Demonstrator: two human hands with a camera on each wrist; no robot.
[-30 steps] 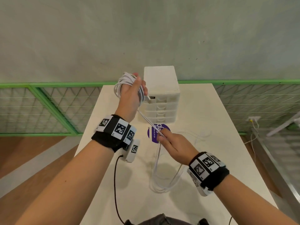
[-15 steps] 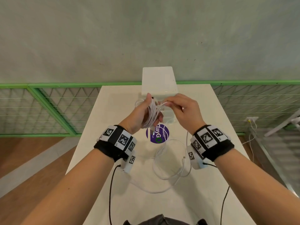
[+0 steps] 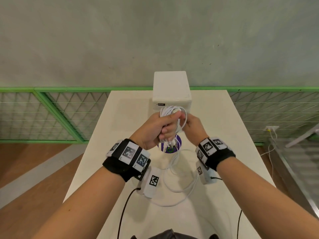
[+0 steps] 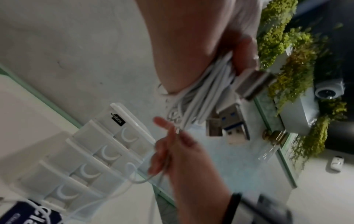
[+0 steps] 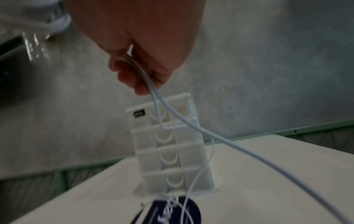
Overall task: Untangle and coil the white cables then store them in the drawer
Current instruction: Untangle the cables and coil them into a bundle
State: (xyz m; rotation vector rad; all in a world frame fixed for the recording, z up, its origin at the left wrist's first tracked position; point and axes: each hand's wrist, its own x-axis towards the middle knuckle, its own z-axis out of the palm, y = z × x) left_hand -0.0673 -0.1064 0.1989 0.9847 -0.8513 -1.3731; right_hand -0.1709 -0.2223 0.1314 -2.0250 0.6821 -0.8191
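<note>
Both hands grip cable: left hand [image 3: 158, 128] fists the coil [image 3: 170, 112], right hand [image 3: 194, 125] pinches a strand [image 5: 153, 91].

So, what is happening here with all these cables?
A person is winding white cables into a coil. The left hand grips the coiled bundle in front of the white drawer unit, with USB plugs sticking out. The right hand pinches the loose cable beside the bundle. The rest of that cable lies in loops on the table. All four drawers look closed.
</note>
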